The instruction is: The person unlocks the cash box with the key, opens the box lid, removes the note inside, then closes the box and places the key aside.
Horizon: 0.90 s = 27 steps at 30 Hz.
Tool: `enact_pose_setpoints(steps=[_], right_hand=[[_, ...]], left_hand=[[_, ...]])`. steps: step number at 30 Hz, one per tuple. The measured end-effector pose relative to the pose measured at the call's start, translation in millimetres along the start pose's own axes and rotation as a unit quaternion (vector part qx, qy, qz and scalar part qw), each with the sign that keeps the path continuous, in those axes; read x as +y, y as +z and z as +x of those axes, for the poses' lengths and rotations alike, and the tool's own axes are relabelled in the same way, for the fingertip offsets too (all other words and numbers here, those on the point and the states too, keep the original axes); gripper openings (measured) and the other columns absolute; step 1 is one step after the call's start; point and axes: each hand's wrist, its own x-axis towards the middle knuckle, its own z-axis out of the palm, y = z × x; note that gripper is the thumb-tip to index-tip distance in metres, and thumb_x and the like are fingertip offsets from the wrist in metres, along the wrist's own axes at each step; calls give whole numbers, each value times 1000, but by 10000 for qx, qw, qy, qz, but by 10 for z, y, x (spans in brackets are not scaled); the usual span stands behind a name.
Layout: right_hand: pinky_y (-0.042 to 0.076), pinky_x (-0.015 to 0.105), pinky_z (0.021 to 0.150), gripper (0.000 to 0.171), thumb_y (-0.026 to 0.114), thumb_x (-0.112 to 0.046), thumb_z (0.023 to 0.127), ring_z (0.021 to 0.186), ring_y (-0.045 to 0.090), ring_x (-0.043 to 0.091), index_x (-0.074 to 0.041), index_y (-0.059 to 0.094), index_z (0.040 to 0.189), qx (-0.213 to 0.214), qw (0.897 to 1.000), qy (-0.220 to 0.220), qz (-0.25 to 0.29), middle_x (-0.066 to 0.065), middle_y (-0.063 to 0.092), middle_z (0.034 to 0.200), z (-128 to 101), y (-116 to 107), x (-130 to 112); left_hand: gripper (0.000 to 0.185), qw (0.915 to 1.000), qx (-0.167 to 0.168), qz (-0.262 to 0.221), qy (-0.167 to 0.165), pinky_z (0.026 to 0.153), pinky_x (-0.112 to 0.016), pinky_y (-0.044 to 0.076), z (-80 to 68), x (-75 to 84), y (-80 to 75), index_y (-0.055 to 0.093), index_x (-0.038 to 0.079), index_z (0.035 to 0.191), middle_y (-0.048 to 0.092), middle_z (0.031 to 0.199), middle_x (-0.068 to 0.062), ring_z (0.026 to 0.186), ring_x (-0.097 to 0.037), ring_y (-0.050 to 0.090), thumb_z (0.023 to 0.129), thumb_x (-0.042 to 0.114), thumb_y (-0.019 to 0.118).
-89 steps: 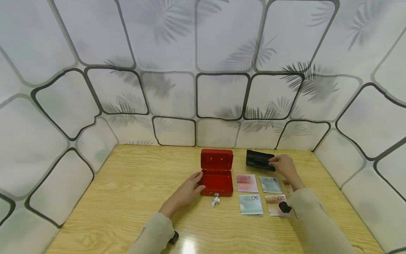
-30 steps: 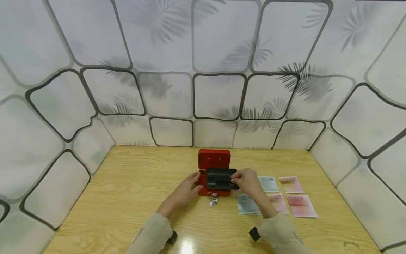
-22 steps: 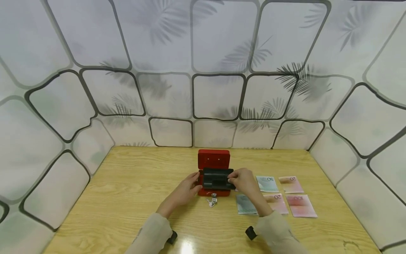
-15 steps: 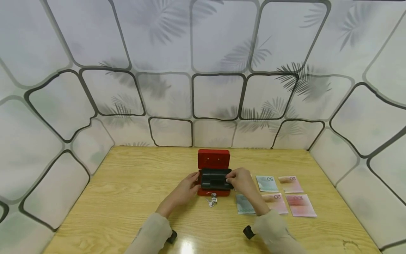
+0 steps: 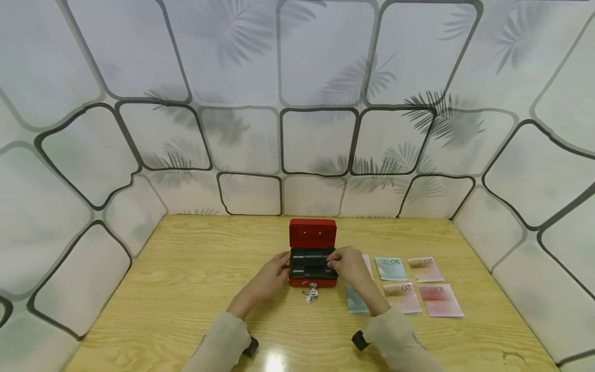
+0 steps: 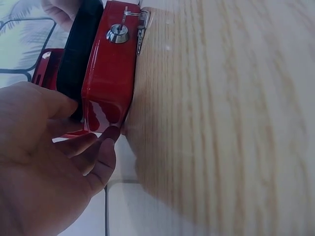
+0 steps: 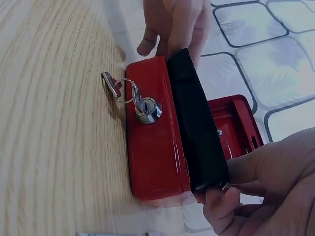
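A red cash box (image 5: 312, 283) stands on the table with its lid raised at the back. A black plastic tray (image 5: 309, 263) sits in its mouth; the right wrist view shows the tray's right end standing above the box rim. My right hand (image 5: 346, 263) pinches that right end between thumb and fingers. My left hand (image 5: 269, 276) holds the left end of the box with bent fingers, one digit touching the tray's left end in the left wrist view. Keys on a ring (image 7: 125, 91) hang from the front lock (image 7: 148, 111). The inside of the box is hidden under the tray.
Several banknotes lie right of the box, among them a green 50 (image 5: 391, 269), a pink 20 (image 5: 425, 269) and a pink 100 (image 5: 440, 300). My right forearm covers parts of others. A patterned cloth wall (image 5: 321, 196) rises behind the wooden table (image 5: 204, 248).
My right hand has carried the tray from behind the banknotes leftward over the box, then further left and lower into its mouth. My left hand has stayed at the box's left end.
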Motion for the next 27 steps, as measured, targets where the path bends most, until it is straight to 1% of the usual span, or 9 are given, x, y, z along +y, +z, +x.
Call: enact_pose_setpoints(steps=[3,8,11,14,18,21,24,27], right_hand=[[51,30,59,7,76,0,90,71,64,16,-3,82,91,44,9998,-132,-104,10,77,92,-6,3,-2],[51,31,61,6,76,-1,90,77,68,20,-3,82,91,94,9997,-124,-208,8,77,89,-8,32,1],[53,31,63,5,76,-2,90,81,69,21,-3,82,90,99,9996,-86,-266,7,77,88,-2,58,18],[54,32,65,5,77,-2,90,82,70,23,-3,82,90,114,9995,-100,-294,6,77,88,2,79,38],[57,37,68,4,78,-3,90,84,71,26,-2,81,88,154,9992,-188,-309,6,77,86,11,97,68],[58,40,72,4,78,-3,89,87,72,28,-3,81,87,191,9990,-218,-339,5,77,86,22,108,86],[59,42,76,4,78,-4,89,89,72,29,-2,81,87,200,9989,-228,-353,5,77,86,30,119,93],[59,44,78,4,78,-4,90,90,72,30,-3,81,87,187,9989,-228,-356,5,77,86,36,124,90]], left_hand=[[49,9999,9,105,18,117,-57,34,-3,9,-13,39,-11,153,40,155,-32,143,-45,40,106,1,45],[46,9997,55,172,160,117,-59,33,-8,5,-10,41,-13,151,41,153,-34,142,-48,40,108,4,42],[46,9998,46,149,160,117,-60,31,-10,1,-5,41,-14,150,41,153,-35,143,-49,38,110,7,41],[47,9999,-2,66,89,118,-59,31,-15,7,-6,40,-13,152,41,154,-34,144,-48,38,111,11,42],[50,9998,-53,-147,-81,117,-60,32,-14,25,-8,40,-9,154,41,155,-31,144,-46,38,111,16,46],[51,9995,-55,-252,-186,117,-60,32,-7,36,-7,40,-8,154,40,156,-30,145,-46,38,111,17,49],[50,9993,-82,-255,-247,117,-59,33,1,37,-8,40,-7,154,41,156,-29,144,-45,38,111,17,49],[50,9994,-79,-237,-250,116,-59,35,9,31,-8,42,-6,154,42,155,-28,143,-44,40,110,16,50]])
